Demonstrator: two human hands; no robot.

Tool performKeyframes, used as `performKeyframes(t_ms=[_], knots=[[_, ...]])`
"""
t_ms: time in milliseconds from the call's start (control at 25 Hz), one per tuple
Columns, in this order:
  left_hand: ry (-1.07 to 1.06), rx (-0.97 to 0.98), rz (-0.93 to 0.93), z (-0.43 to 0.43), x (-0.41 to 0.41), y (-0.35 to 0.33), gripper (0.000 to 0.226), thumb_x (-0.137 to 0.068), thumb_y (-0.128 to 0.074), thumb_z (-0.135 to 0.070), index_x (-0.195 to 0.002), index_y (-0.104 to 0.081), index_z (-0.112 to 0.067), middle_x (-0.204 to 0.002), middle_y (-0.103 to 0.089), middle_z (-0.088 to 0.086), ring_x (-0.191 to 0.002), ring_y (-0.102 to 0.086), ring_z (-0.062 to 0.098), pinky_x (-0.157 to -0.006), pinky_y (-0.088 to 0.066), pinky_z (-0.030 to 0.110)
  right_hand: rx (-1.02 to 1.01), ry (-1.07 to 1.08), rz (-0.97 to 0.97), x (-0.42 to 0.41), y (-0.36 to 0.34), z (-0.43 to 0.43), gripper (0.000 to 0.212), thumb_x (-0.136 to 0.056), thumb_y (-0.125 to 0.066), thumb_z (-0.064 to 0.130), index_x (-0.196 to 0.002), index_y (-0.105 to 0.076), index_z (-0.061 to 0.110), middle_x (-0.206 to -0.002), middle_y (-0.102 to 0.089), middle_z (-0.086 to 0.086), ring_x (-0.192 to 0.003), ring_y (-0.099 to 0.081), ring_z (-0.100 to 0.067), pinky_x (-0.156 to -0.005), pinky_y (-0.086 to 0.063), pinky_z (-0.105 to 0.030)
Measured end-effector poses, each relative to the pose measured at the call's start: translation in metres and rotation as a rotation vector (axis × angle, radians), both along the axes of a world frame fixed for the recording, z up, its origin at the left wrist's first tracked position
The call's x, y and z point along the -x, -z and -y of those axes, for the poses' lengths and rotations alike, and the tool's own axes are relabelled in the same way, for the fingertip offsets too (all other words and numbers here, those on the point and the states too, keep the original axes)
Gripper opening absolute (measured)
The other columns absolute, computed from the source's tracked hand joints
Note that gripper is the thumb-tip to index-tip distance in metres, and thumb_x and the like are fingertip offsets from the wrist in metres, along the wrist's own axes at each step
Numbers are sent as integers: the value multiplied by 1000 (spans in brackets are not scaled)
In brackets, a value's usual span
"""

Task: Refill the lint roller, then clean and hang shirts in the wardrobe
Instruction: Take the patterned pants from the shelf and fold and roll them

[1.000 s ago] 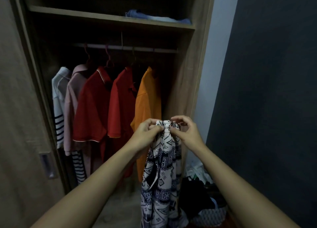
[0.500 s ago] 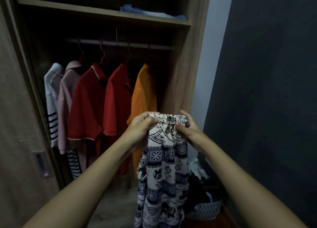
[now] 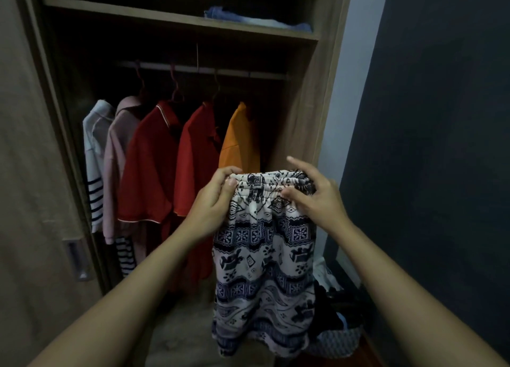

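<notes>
The fingers [image 3: 225, 175] of the left hand [image 3: 212, 201] curl tight round one end of the stretchy top band. The right hand [image 3: 316, 201] pinches the other end. The patterned garment [image 3: 265, 256] hangs from both hands, in front of the open wardrobe [image 3: 306, 112], near the orange shirt [image 3: 238, 140].

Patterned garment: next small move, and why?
Probably firm up the right hand on the waistband: its index finger sticks up free, while the left hand grips the other end. The garment hangs with no hanger visible.

Garment [image 3: 265, 242] before shirts [image 3: 154, 168] on the wardrobe rail [image 3: 234, 72]
</notes>
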State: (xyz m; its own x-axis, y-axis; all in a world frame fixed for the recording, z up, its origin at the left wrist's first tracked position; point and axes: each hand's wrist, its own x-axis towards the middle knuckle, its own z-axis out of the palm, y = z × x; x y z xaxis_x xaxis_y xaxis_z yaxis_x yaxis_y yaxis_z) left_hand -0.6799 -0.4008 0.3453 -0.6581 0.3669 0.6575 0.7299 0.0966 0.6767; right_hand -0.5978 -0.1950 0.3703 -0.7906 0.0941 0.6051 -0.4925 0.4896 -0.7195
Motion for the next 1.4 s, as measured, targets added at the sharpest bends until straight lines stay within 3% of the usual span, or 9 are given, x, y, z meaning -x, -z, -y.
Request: performKeyframes(t_ms=[160,320,560,760,920,1040,1160,1320,1400], knots=[[-9,-34,-27,-1,-5,-9,15,-101,-38,-23,-110,-50,-26,-83,-56,-15,-76,-53,-6,-72,-44,15,-169,179,-191,12,6,-5,29,-74,-71,35,-100,-67,24,-85,-61,15,-71,-58,8,-68,-46,-12],[0,-41,29,-2,0,-3,16,-98,-38,-31,-104,-53,-33,-87,-59,-15,-81,-55,-3,-80,-47,26,-182,170,-233,20,8,-9,37,-73,-67,47,-80,-72,11,-80,-63,6,-74,-59,1,-70,-46,-15],[43,-252,218,-1,1,-12,16,-101,-39,-20,-98,-54,-25,-86,-57,-5,-75,-54,3,-71,-49,22,-298,76,-146,15,13,-11,55,-68,-73,44,-119,-51,36,-114,-51,16,-107,-53,-1,-90,-44,-13],[105,-152,165,6,1,-11,16,-100,-39,-24,-99,-55,-26,-86,-58,-9,-77,-55,0,-74,-48,19,-292,112,-272,20,15,-11,31,-70,-69,43,-81,-56,18,-87,-57,3,-79,-52,-3,-73,-43,-13],[-8,-49,46,5,1,-5,16,-100,-36,-30,-101,-52,-33,-80,-56,-15,-74,-53,-5,-74,-45,22,-371,88,-210,25,11,-13,46,-77,-58,54,-59,-52,13,-73,-55,-5,-62,-51,-12,-58,-40,-16],[-50,-15,9,-4,-6,-2,14,-101,-35,-23,-110,-46,-28,-80,-52,-13,-71,-51,-7,-71,-42,17,-567,144,-63,26,6,-9,66,-78,-38,72,-86,-62,11,-96,-60,-1,-82,-58,-10,-75,-47,-25],[19,-37,73,-13,-7,-2,13,-100,-38,-24,-112,-36,-24,-82,-53,-11,-70,-54,-6,-70,-45,20,-662,75,150,33,10,9,81,-70,-33,80,-129,-40,25,-126,-57,4,-113,-55,-15,-100,-42,-40],[32,-75,92,-3,-1,2,25,-96,-49,-24,-111,-29,-19,-80,-63,-7,-64,-60,-2,-63,-48,21,-674,47,138,44,7,18,56,-71,-36,81,-85,-55,31,-73,-62,12,-68,-58,-1,-63,-48,-32],[76,-14,114,11,3,10,45,-89,-62,-22,-120,-28,-20,-91,-65,-13,-75,-64,-4,-68,-51,16,-838,67,37,43,-11,24,55,-76,-36,76,-84,-57,26,-70,-58,15,-64,-54,1,-61,-43,-27]])
